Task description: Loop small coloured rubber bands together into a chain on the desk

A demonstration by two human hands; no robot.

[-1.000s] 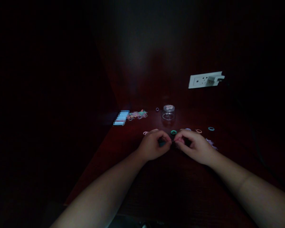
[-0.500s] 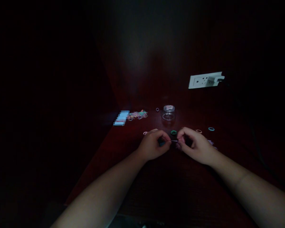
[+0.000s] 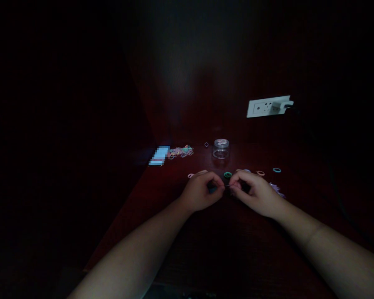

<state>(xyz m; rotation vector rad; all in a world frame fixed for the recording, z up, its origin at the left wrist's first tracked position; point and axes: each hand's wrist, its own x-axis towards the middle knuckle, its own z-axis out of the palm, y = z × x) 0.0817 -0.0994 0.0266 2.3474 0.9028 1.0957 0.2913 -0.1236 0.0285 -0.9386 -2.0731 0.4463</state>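
Note:
My left hand (image 3: 204, 190) is closed in a pinch, and so is my right hand (image 3: 252, 191), fingertips almost meeting above the dark red table. A thin pale band (image 3: 227, 186) stretches across the small gap between them, one end in each pinch; it looks like a small elastic hair band, mostly hidden by the fingers. Just beyond the gap lie green hair bands (image 3: 227, 175). A peach hair band (image 3: 260, 173) and a blue hair band (image 3: 277, 170) rest past my right hand, with a purple heap of bands (image 3: 276, 189) beside its wrist. Part of a pink band (image 3: 190, 176) shows behind my left hand.
A clear lidded jar (image 3: 221, 150) stands near the back wall. Left of it is a mixed pile of colourful bands (image 3: 181, 151), next to a lit phone screen (image 3: 159, 155). A wall socket (image 3: 268, 106) holds a plug, whose cable runs down the right side.
My right hand has shifted slightly left, narrowing the gap between the fingertips. The purple bit seen at its fingertips before is no longer visible. My left hand has hardly moved.

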